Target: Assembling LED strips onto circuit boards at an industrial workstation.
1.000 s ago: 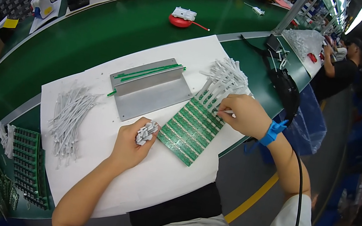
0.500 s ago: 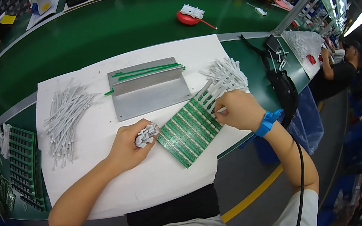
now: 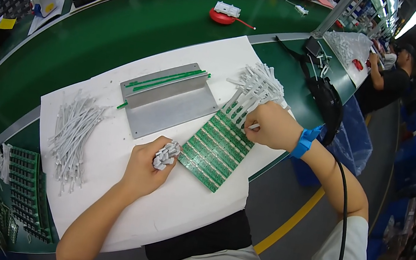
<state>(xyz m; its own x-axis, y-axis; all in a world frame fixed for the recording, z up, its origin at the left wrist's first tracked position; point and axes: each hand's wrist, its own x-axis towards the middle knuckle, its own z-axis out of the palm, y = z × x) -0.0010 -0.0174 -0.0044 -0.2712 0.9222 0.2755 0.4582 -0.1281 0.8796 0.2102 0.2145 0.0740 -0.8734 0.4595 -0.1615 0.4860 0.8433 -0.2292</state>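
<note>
My left hand point(image 3: 148, 167) is closed round a bundle of short white cables point(image 3: 165, 156), their connector ends facing up. The green circuit board panel point(image 3: 215, 152) lies on the white sheet point(image 3: 168, 206), its left edge close to the left hand. Over the panel's far right corner, my right hand point(image 3: 269, 125) pinches a white cable end point(image 3: 253, 126) against the board. Beside those fingers, several white cables stick out from the panel's far edge toward a pile of white cables point(image 3: 263, 81). A blue wrist strap point(image 3: 306, 141) circles the right wrist.
An angled grey metal plate point(image 3: 172, 115) with green strips point(image 3: 164, 79) lies beyond the panel. More white cables point(image 3: 73, 140) are heaped at left, near stacked circuit boards point(image 3: 24, 190). A red round object point(image 3: 221, 16) stands farther back; a black cord point(image 3: 343, 230) hangs by my right arm.
The view has shifted slightly. Both hands keep nearly the same place and grip, the right still pinching at the panel's far corner.
</note>
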